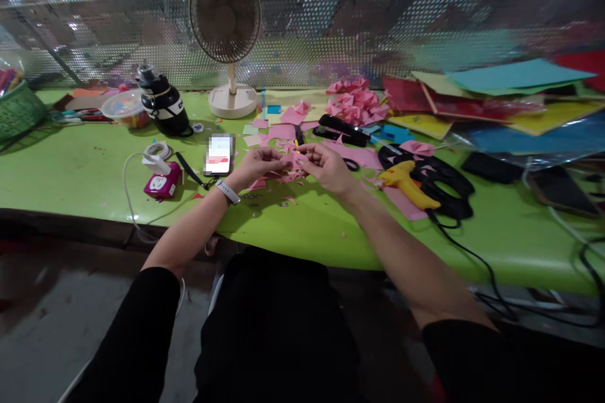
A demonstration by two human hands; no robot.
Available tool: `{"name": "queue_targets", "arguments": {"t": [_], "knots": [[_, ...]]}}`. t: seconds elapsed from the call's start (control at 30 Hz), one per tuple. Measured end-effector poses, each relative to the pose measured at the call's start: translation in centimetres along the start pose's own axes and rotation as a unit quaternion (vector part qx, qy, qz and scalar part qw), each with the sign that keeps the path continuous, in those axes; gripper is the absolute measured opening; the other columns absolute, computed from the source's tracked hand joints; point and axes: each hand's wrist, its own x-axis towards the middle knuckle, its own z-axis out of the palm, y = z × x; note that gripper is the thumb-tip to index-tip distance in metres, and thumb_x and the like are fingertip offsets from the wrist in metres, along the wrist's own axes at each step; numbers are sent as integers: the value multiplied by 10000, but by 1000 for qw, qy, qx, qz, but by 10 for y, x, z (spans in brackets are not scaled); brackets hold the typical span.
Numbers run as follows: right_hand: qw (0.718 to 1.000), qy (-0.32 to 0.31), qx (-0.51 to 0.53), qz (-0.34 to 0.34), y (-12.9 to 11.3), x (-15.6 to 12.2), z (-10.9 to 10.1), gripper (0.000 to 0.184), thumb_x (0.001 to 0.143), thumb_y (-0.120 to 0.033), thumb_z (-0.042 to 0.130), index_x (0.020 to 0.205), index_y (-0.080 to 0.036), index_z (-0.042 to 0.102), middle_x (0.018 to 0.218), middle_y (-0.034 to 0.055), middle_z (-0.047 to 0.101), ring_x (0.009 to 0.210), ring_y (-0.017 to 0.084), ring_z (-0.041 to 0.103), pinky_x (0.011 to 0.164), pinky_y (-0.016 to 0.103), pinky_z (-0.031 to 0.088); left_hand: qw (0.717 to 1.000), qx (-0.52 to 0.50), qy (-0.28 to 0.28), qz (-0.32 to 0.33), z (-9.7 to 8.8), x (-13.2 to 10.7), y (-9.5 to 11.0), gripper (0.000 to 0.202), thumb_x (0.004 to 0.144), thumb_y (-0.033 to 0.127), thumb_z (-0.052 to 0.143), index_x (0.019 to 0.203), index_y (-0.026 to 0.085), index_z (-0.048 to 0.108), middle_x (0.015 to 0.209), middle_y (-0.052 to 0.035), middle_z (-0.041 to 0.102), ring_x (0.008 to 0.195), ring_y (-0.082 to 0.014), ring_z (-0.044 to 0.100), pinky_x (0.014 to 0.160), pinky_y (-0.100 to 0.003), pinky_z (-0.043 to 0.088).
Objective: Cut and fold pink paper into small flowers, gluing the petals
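Between my two hands is a small piece of pink paper (292,158), pinched at its left by my left hand (262,165) and at its right by my right hand (326,167). The fingers of both hands are closed on it, just above the green table (302,227). Pink scraps lie under and around them. Just beyond my hands rest more cut pink paper (282,131) and a black stapler (343,130). A pile of folded pink paper pieces (354,102) sits farther back. Close to my left hand lies a phone (219,155) with its screen lit.
A yellow glue gun (409,184) with a black cord lies at the right. Coloured paper sheets (515,79) are stacked behind it. A fan (225,16) and a black bottle (163,104) stand at the back. A magenta power adapter (163,181) sits left, its white cable hanging off the edge.
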Motion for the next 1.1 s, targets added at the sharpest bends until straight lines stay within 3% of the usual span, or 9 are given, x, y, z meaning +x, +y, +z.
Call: {"name": "queue_targets", "arguments": {"t": [0.17, 0.37, 0.8, 1.1], "knots": [[1000, -5, -19, 1, 3, 0, -2, 362, 791, -420, 754, 1083, -228, 656, 780, -1, 594, 693, 151, 563, 661, 313, 514, 1000, 19, -6, -19, -3, 1, 2, 248, 776, 230, 836, 895, 88, 671, 850, -78, 768, 708, -130, 738, 745, -305, 616], [999, -10, -32, 0, 5, 1, -3, 408, 791, -477, 758, 1103, -235, 655, 748, -16, 564, 664, 147, 549, 635, 310, 505, 998, 54, -19, -17, -6, 2, 4, 203, 795, 213, 819, 868, 73, 691, 784, -60, 756, 638, -112, 723, 682, -257, 604], [998, -8, -47, 32, 8, 1, -4, 455, 785, -537, 763, 1076, -199, 674, 789, 26, 639, 715, 176, 614, 677, 344, 545, 998, 66, -19, -14, -3, 1, 3, 163, 841, 196, 775, 851, 72, 669, 742, -45, 734, 656, -96, 719, 715, -246, 603], [999, -2, -45, 24, 9, 1, -4, 409, 797, -510, 760, 1079, -229, 667, 832, 24, 666, 727, 181, 640, 717, 374, 580, 998, 56, -26, -27, -4, -1, 4, 201, 803, 225, 810, 881, 81, 694, 870, -93, 773, 705, -118, 734, 774, -300, 611]]}}
